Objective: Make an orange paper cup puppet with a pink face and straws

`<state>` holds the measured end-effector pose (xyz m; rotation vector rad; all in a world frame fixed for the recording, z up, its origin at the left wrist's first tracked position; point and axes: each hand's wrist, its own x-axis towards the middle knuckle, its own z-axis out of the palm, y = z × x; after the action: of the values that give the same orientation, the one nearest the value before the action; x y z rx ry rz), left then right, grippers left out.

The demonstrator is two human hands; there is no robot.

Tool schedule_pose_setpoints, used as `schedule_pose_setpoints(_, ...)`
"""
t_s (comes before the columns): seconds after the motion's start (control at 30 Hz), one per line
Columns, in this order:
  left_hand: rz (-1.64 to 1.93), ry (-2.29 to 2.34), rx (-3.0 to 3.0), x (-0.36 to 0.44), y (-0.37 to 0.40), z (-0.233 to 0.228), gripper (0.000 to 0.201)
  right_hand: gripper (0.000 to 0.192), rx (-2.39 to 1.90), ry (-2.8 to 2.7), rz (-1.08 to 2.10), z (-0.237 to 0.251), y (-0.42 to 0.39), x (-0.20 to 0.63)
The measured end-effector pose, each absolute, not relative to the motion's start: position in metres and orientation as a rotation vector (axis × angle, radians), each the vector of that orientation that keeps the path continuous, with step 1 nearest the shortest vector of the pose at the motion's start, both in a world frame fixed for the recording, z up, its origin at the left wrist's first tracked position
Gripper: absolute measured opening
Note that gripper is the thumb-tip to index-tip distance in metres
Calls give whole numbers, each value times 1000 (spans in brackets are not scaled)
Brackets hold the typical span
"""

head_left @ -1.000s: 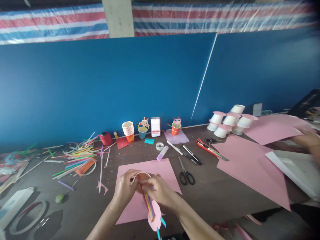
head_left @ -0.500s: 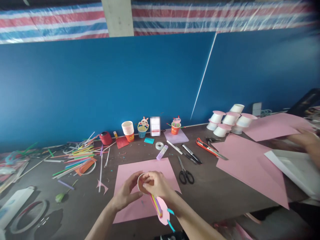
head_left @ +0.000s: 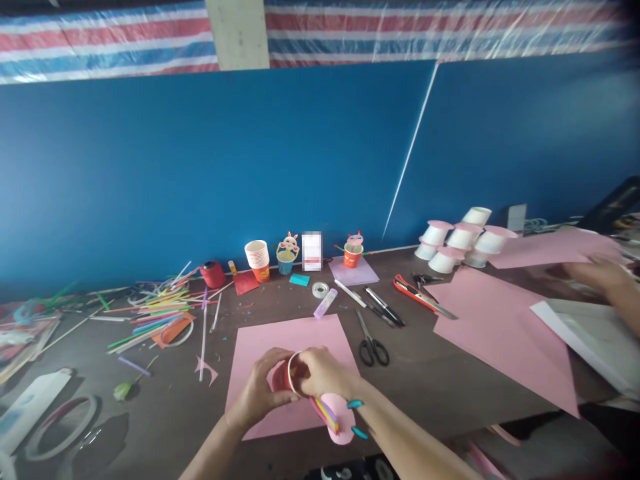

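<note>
Now left hand (head_left: 261,393) & right hand (head_left: 323,373) both pinch the red paper cup (head_left: 284,377) w/ straws, near counter (head_left: 165,407) front edge. Pink sheet (head_left: 295,337) lies under.

Craft workshop, scissors (head_left: 371,347) (straws (head_left: 150,313)), cups (head_left: 257,255)

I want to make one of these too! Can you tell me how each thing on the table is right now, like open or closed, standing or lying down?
left hand: gripping the red paper cup.
right hand: gripping the same cup's rim.
red paper cup: tipped sideways, off the table.
scissors: lying flat, blades closed.
stack of cups: upright, nested.
white cups: upside down, piled.
tape roll: lying flat.
straws: scattered, lying down.
</note>
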<state>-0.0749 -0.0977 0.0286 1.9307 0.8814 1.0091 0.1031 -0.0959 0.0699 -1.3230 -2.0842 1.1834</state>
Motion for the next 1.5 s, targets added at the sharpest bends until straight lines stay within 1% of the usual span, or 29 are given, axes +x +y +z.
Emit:
schedule_pose_setpoints(0.17, 1036, 859, 1749, -74, -97, 29, 54, 37, -1123, -1918, 1447, 76, -100, 107)
schedule_pose_setpoints(0.27, 1061, 772, 1551, -74, -96, 28, 53, 36, -1064, -1733, 1517, 84, -105, 104)
schedule_pose_setpoints(0.47, 1104, 660, 1349, -75, -95, 28, 53, 27, -1121, -1654, 1345, 85, -112, 90)
schedule_pose_setpoints(0.63, 1127, 674, 1231, -76, -97, 31, 57, 26, -1267, -1732, 1032, 94, -109, 90)
schedule_pose_setpoints(0.73, 1144, 664, 1195, -76, -96, 32, 57, 26, -1216, -1823, 1039, 104, -107, 93)
schedule_pose_setpoints(0.83, 1154, 644, 1212, -75, -95, 32, 57, 24, -1164, -1871, 1094, 111, -105, 93)
schedule_pose_setpoints(1.03, 1150, 635, 1379, -78, -96, 37, 56, 31, -1169, -1858, 1183, 109, -102, 93)
schedule_pose_setpoints(1.2, 1133, 725, 1643, -76, -99, 48, 54, 23, -1210, -1826, 1214, 105, -102, 94)
schedule_pose_setpoints(1.37, 1144, 759, 1789, -73, -105, 58, 57, 20, -1233, -1769, 1126, 101, -105, 94)
schedule_pose_setpoints(1.5, 1123, 758, 1738, -73, -107, 60, 41, 21, -1223, -1706, 1149, 95, -108, 94)
